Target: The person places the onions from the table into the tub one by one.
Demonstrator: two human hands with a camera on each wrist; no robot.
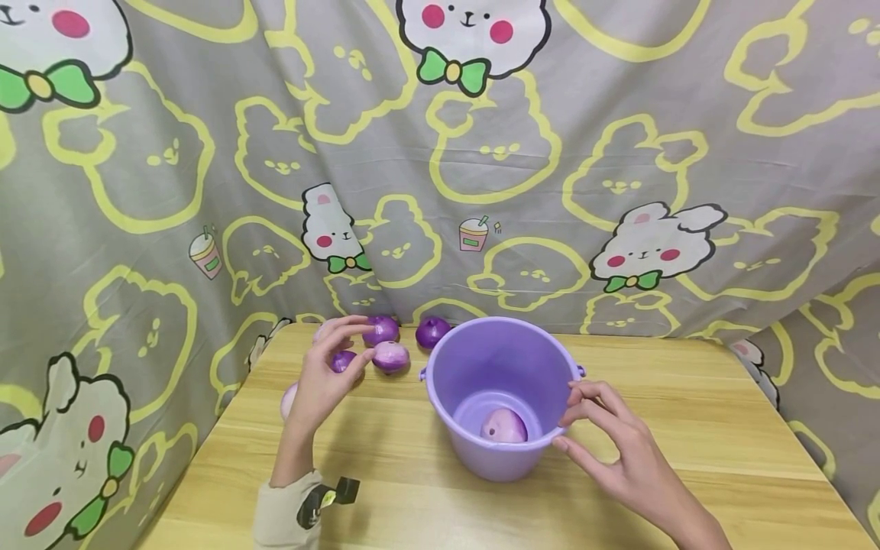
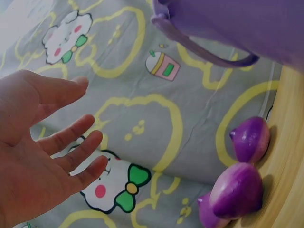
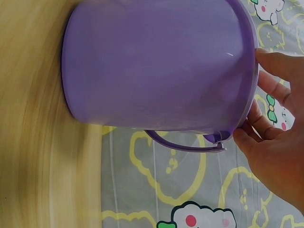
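A purple bucket (image 1: 495, 458) stands upright on the wooden table, its handle (image 3: 185, 148) hanging down at the side. Inside, on the bottom, lies one purple onion (image 1: 504, 425). My right hand (image 1: 622, 451) holds the bucket's rim at the right, thumb and fingers at the edge. My left hand (image 1: 326, 374) hovers over the left part of the table, fingers apart, with nothing in it; the left wrist view shows its bare palm. Around and behind it are several onions, among them a paler one (image 1: 391, 357) and a dark one (image 1: 432, 333) beside the bucket.
A grey curtain (image 1: 495, 153) with yellow outlines and white cartoon animals hangs behind and on both sides of the table (image 1: 687, 428). Another onion (image 1: 289, 400) is partly hidden behind the left forearm. A black strap device (image 1: 326, 504) sits on the left sleeve.
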